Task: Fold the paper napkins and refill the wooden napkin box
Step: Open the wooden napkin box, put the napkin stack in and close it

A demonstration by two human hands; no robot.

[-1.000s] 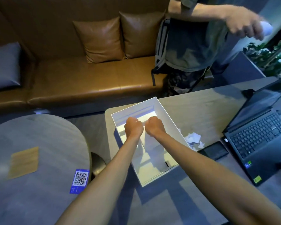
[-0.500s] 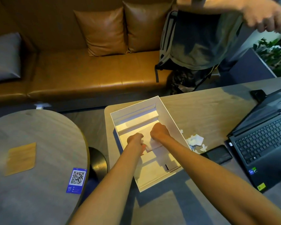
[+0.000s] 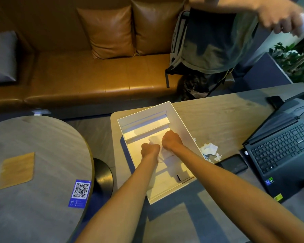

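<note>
- The napkin (image 3: 164,154) shows only in part beneath the left grip (image 3: 149,150) and right grip (image 3: 172,140), whose curled fingertips are out of sight.
- The laptop (image 3: 281,151) runs off the right edge.
- The print on the blue sticker (image 3: 80,192) is too small to read.

White box (image 3: 180,118), white napkin (image 3: 154,140), tan sofa (image 3: 95,76), blue QR card (image 3: 79,193)

The left hand (image 3: 149,150) and right hand (image 3: 171,140) have drawn back from the box's (image 3: 144,110) far end, closing together and bunching the napkin (image 3: 155,139).
</note>
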